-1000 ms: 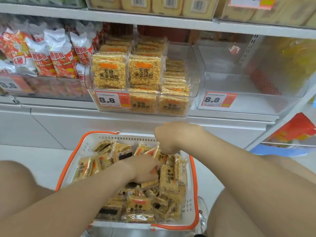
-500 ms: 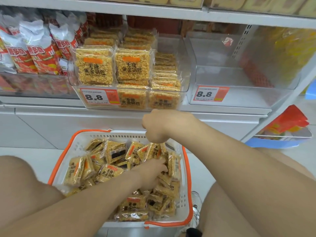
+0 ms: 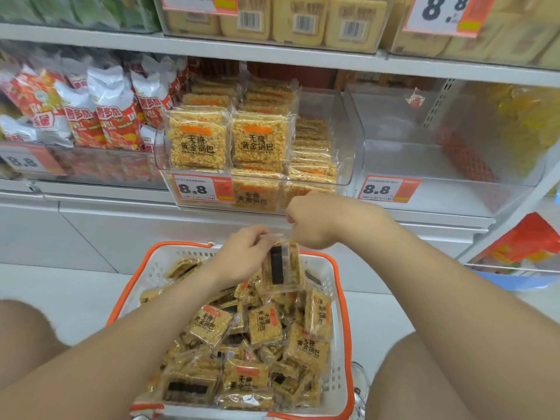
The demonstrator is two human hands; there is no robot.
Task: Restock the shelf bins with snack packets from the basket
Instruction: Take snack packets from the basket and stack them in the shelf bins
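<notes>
Golden-yellow snack packet [image 3: 281, 268] hangs upright over the far end of your white basket [image 3: 337, 374], dark-striped side toward you. Your left hand [image 3: 242, 256] curls its fingers round the packet's edge at 9 o'clock. Your right hand [image 3: 318, 221], wrist bent down, pinches its top seal at 1 o'clock. The shelf bin [image 3: 344, 137] stands at 12 o'clock.

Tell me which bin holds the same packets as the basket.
The middle bin, straight above the basket: yellow packets like those in it. The left bin holds red-and-white bags; the right bin looks nearly bare.
</notes>
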